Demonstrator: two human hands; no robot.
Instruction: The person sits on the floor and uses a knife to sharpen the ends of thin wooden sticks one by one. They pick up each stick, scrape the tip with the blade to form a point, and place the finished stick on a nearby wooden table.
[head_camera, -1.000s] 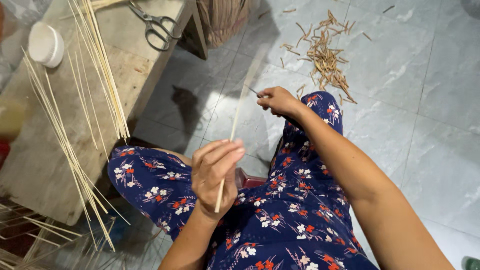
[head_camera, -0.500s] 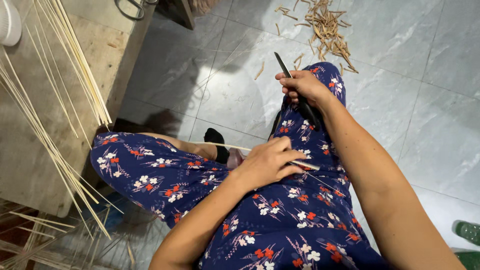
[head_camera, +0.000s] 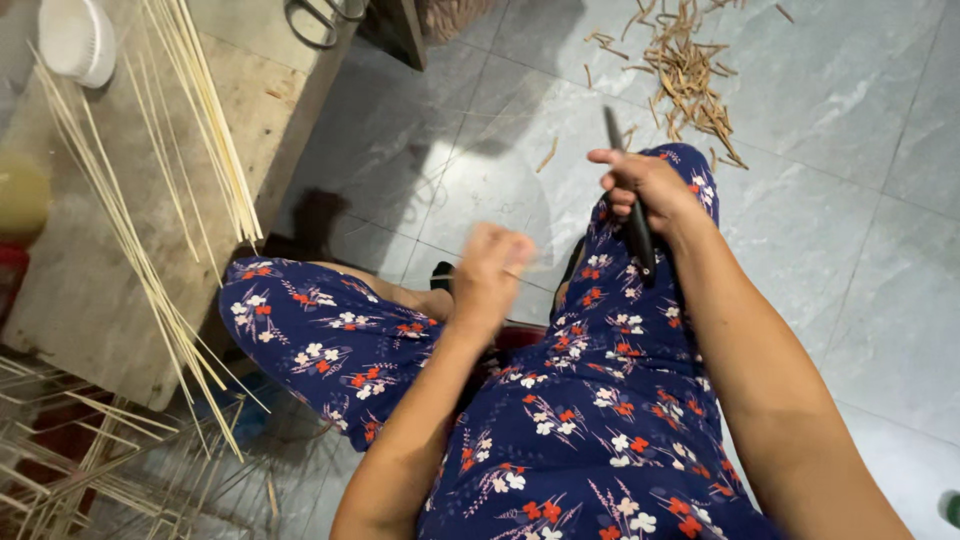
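The right hand (head_camera: 645, 190) is closed around a dark knife (head_camera: 630, 200). The fingers (head_camera: 618, 186) wrap the handle at mid-length; the blade tip projects above the hand toward the tiled floor (head_camera: 850, 230), and the lower end of the handle projects below the hand against the floral trousers (head_camera: 600, 420) at the right knee.

The left hand (head_camera: 490, 275) is blurred. Its fingers appear curled inward, but whether they hold anything cannot be determined. This hand is raised above the gap between the knees, left of the knife and apart from it.

Thin bamboo sticks (head_camera: 190, 130) lie on the wooden worktop (head_camera: 80, 280) at the left, well apart from both hands. Several run lengthwise and overhang the near edge. A white round container (head_camera: 75, 40) sits at the far left corner of the worktop, and scissors (head_camera: 325, 15) lie at its far edge.

A heap of brown shavings (head_camera: 695, 75) is scattered on the floor beyond the right knee. A wire rack (head_camera: 90, 470) stands below the worktop at the lower left.
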